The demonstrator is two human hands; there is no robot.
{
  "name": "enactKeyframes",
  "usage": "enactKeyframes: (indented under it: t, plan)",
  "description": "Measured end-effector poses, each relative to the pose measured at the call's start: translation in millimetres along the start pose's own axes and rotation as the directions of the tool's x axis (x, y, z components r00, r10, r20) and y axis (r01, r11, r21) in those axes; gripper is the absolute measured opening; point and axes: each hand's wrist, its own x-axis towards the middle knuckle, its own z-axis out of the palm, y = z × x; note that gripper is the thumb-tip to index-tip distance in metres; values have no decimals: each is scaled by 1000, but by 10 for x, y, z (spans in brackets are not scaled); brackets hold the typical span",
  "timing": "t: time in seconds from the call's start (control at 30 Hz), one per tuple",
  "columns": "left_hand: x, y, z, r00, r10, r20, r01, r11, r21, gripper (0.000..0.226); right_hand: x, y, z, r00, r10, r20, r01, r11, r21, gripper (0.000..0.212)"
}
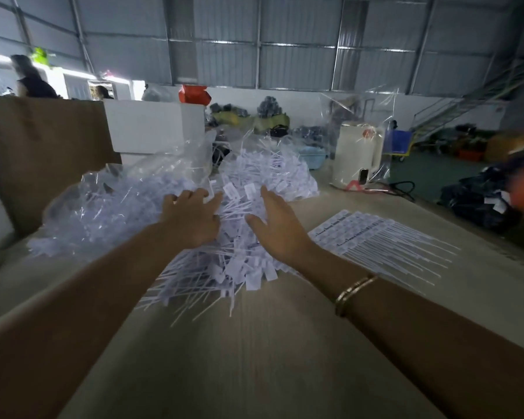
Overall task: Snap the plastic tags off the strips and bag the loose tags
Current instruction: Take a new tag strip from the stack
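Observation:
A big heap of loose white plastic tags lies on the cardboard-covered table. My left hand rests on the heap's left side with fingers spread, at the mouth of a clear plastic bag that holds many tags. My right hand is on the heap's right side, palm turned inward, fingers straight. Between the two hands sits a clump of tags. Unbroken strips of tags lie flat to the right.
A second pile of tags sits behind the hands. A white box stands at the back left beside a brown cardboard wall. A white jug-like container in clear wrap stands at the back right. Other people are far left.

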Motion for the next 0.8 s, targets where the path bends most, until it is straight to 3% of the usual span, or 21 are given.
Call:
enactKeyframes:
  t: [0.13, 0.27, 0.4, 0.53, 0.63, 0.73, 0.8]
  plan:
    - [-31, -63, 166, 994, 47, 99, -33, 989, -142, 55, 418, 93, 320, 999, -46, 6, 45, 917, -396, 60]
    - [-61, -47, 351, 999, 32, -31, -36, 992, -120, 50, 555, 250, 500, 991, 112, 72, -67, 884, -462, 58]
    - [-69, -11, 316, 993, -43, -109, 37, 998, -59, 50, 586, 143, 468, 984, 166, 61, -100, 807, -581, 59]
    - [-201, 13, 70, 929, -45, -368, 18, 997, -77, 47, 464, 119, 30, 980, 184, 77, -127, 872, -472, 56]
    - [-386, 155, -96, 878, 62, -475, -121, 988, -95, 41, 201, 254, -378, 993, 99, -66, -112, 968, -225, 47]
    - [-615, 395, -224, 867, 122, -482, -213, 967, -139, 39, -116, 550, -692, 993, 1, -122, -34, 964, -264, 34]
    - [-791, 588, -225, 875, 195, -444, -286, 947, -147, 41, -301, 819, -797, 999, 24, 35, -10, 934, -357, 29]
